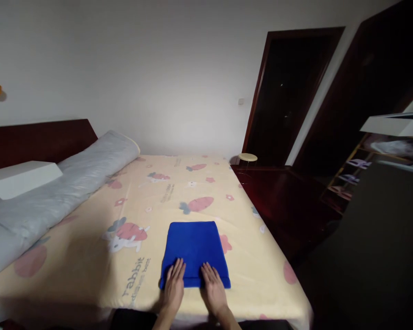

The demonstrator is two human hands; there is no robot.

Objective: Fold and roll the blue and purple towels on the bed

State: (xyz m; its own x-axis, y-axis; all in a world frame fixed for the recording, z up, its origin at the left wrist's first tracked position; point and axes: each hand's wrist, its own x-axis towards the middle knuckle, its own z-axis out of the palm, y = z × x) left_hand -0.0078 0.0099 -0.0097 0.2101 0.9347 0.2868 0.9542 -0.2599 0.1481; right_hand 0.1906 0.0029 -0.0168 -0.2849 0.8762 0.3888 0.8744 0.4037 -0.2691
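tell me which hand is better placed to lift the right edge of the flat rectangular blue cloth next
Right, probably: the right hand rests on the flat blue cloth, nearer that edge; the left hand lies closer to the opposite one.

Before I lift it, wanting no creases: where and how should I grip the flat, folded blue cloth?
Probably pinch the flat, folded blue cloth at both near corners, coming from your side: it lies flat, and its near edge shows a straight, fold-like band.
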